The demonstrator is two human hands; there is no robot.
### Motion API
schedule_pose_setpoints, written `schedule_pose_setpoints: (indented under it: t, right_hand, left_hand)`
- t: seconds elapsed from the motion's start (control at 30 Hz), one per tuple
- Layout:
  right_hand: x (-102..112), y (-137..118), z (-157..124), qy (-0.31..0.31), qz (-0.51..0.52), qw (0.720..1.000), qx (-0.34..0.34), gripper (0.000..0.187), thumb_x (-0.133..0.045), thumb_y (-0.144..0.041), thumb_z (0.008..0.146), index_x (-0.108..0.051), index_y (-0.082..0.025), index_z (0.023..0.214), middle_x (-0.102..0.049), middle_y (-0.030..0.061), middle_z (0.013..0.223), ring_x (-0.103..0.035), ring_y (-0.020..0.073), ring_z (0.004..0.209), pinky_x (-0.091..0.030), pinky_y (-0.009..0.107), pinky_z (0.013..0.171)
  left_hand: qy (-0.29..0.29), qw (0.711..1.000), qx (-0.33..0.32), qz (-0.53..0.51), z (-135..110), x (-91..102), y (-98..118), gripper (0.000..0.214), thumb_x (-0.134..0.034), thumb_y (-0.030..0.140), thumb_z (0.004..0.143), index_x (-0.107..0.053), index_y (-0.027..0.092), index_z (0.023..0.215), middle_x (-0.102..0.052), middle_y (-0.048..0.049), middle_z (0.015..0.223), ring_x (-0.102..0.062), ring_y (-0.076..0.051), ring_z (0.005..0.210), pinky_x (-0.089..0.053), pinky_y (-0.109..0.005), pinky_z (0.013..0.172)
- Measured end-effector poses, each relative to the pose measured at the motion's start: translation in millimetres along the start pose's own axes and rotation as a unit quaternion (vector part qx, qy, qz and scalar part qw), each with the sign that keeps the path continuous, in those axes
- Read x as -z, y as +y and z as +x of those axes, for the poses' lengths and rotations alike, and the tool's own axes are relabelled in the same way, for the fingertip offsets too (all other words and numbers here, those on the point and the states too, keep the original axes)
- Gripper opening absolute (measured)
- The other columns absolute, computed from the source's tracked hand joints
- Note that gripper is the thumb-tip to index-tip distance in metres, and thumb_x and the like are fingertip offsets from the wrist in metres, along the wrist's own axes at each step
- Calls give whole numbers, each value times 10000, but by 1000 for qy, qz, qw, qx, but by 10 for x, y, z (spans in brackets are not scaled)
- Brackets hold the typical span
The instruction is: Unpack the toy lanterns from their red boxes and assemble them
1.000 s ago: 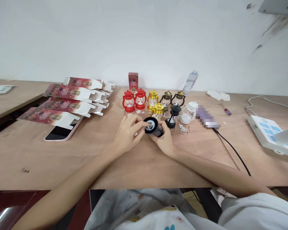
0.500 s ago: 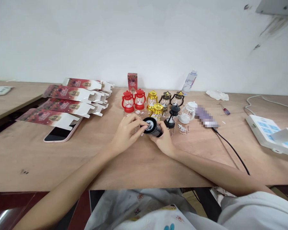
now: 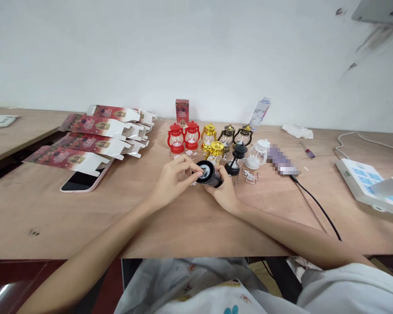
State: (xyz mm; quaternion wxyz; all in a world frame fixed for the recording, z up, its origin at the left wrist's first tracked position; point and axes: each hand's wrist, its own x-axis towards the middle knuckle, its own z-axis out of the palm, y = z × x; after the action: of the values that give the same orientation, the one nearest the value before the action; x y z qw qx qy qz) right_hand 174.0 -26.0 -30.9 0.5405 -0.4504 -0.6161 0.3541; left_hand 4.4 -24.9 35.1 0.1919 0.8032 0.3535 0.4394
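A small black lantern (image 3: 212, 176) is tipped on its side, its round underside with a pale centre facing me. My right hand (image 3: 225, 192) wraps round the lantern's body from the right. From the left, my left hand (image 3: 178, 176) pinches with thumb and fingertips at the underside; whatever is between those fingers is too small to make out. Just beyond stand two red lanterns (image 3: 176, 138), gold lanterns (image 3: 208, 136), bronze ones (image 3: 243, 136), another black lantern (image 3: 237, 159) and a white lantern (image 3: 257, 155). Thin wire pieces with small white parts (image 3: 249, 176) lie close to my hands.
Flattened printed boxes (image 3: 94, 126) overlap at left, partly over a phone (image 3: 81, 181). An upright red box (image 3: 182, 111) and a clear bottle (image 3: 260, 112) stand by the wall. A screwdriver (image 3: 309, 152), crumpled tissue (image 3: 298, 131), cabled device (image 3: 283, 163) and white power strip (image 3: 368, 181) lie right.
The view has shifted very slightly. Both hands stay in place on the tipped black lantern, the left fingertips still at its underside.
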Motion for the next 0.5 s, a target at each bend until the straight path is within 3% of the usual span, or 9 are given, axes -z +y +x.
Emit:
schedule_pose_setpoints:
  t: [0.23,0.5]
  right_hand:
    - [0,-43,6,-3,-4,1000,13,321,-574,-121,603,-478,-221,893,-558,-19,824,-529,160,777,-429,295,726]
    - [11,-1,11,-11,-13,1000,13,348,-585,-129,611,-486,-219,933,-578,-7,883,-543,172,827,-421,319,779]
  left_hand:
    - [-8,998,45,-32,5,1,-29,116,-607,267,814,-685,182,805,-620,-22,795,-502,-120,702,-363,-240,600]
    - [-19,999,35,-24,13,13,-13,114,-590,248,829,-674,182,789,-599,-11,777,-477,-110,680,-341,-235,586]
